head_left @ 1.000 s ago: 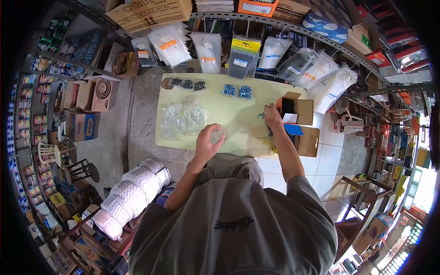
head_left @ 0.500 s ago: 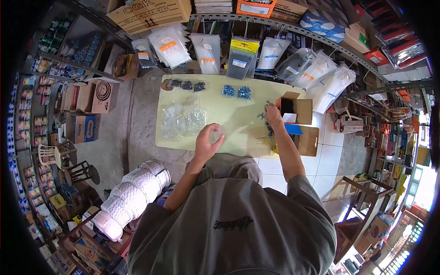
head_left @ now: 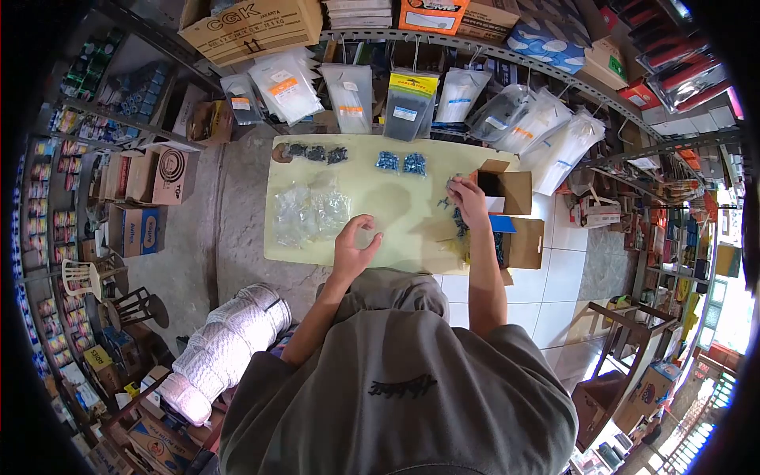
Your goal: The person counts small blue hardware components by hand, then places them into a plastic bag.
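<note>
My left hand point(head_left: 356, 247) hovers over the near edge of the pale table point(head_left: 404, 226), thumb and fingers apart in a curve, holding nothing. At the table's right side my right hand point(head_left: 467, 196) has its fingers pressed together; what they hold is too small to name. Below it lies a loose pile of small blue pieces point(head_left: 460, 223), beside an open cardboard box point(head_left: 517, 190). Two clear packs of blue pieces point(head_left: 400, 163) lie at the far edge. Packs of dark pieces point(head_left: 316, 153) are at the far left, above empty-looking clear plastic bags point(head_left: 311, 212).
A second open box point(head_left: 522, 244) with a blue flap stands at the table's right edge. Plastic packets point(head_left: 346, 96) hang from the shelf rail beyond the table. A large white rope roll point(head_left: 231, 344) lies at the lower left; a wooden frame point(head_left: 621, 356) stands at the lower right.
My right hand has moved slightly left and nearer to me, its forearm now more upright. My left hand keeps its curved shape. The whole view has shifted a little.
</note>
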Demonstrator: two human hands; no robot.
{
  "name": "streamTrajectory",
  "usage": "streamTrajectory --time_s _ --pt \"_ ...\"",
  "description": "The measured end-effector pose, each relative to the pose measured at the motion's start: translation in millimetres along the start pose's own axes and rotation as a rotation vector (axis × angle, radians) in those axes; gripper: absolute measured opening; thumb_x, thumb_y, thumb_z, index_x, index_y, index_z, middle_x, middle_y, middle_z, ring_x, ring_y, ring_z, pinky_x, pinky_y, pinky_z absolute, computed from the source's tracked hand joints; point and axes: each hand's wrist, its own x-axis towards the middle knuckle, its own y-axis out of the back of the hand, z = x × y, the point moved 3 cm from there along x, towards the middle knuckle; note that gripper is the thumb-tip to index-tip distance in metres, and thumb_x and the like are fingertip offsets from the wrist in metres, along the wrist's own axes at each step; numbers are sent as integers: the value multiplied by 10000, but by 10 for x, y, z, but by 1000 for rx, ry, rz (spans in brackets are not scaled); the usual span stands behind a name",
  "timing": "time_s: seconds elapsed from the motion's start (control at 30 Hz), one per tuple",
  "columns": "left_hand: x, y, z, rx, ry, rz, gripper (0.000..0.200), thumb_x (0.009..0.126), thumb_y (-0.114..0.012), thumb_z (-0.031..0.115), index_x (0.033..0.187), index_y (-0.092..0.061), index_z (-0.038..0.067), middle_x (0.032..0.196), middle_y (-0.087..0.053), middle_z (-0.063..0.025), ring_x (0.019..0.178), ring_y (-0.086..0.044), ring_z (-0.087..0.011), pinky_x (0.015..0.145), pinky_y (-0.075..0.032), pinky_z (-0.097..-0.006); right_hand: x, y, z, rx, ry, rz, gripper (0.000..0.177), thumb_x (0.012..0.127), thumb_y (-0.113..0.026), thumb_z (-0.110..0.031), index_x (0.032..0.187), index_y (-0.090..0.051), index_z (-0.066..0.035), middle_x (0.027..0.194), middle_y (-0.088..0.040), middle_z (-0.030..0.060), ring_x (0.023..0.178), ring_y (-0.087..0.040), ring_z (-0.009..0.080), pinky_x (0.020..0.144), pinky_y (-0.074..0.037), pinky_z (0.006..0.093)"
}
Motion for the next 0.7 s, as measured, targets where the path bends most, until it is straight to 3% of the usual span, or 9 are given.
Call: streamTrajectory --time_s 0.03,0.1,0.2,0.37,0.57,0.7 --pt "7 -7 -7 -10 25 -9 331 746 -710 8 1048 -576 22 905 -624 -67 856 -604 -160 811 -481 -291 -111 -91 -53 0 4 1 104 804 -616 -50 905 -614 -28 851 -641 72 763 -630 224 694 -527 306" --pt "27 -20 -26 -20 49 -20 311 747 -706 -6 1029 -578 21 904 -620 -57 866 -600 -145 826 -479 -288 -348 -299 -146 386 -39 -22 113 857 -540 -55 965 -567 -37 916 -585 66 825 -581 199 770 -513 290" --pt "58 -58 -25 -24 7 -45 359 739 -722 19 1067 -578 26 903 -631 -72 843 -611 -167 789 -489 -292 -526 -460 -174 429 -63 -138 113 867 -487 -53 959 -548 -30 942 -570 101 897 -563 198 830 -495 283" --pt "136 -127 42 -32 -10 -80 356 742 -726 26 1067 -580 28 906 -634 -72 849 -617 -168 789 -492 -295 -788 -744 -339 481 -66 -208 111 884 -472 -60 955 -541 -10 927 -570 106 860 -568 197 816 -497 284" --pt "184 -227 94 -5 -61 -140 390 732 -736 43 1085 -569 45 946 -635 -80 860 -628 -203 793 -494 -316 -1281 -1099 -683 154 -98 -227 212 932 -512 -114 1060 -593 33 968 -624 98 838 -577 139 782 -491 258" --pt "222 -250 179 36 -159 -207 396 734 -728 70 1091 -558 57 966 -634 -84 876 -627 -249 797 -491 -354 -1467 -1222 -861 -223 -97 -435 237 932 -536 -109 1107 -611 33 966 -661 72 780 -556 95 732 -475 234"
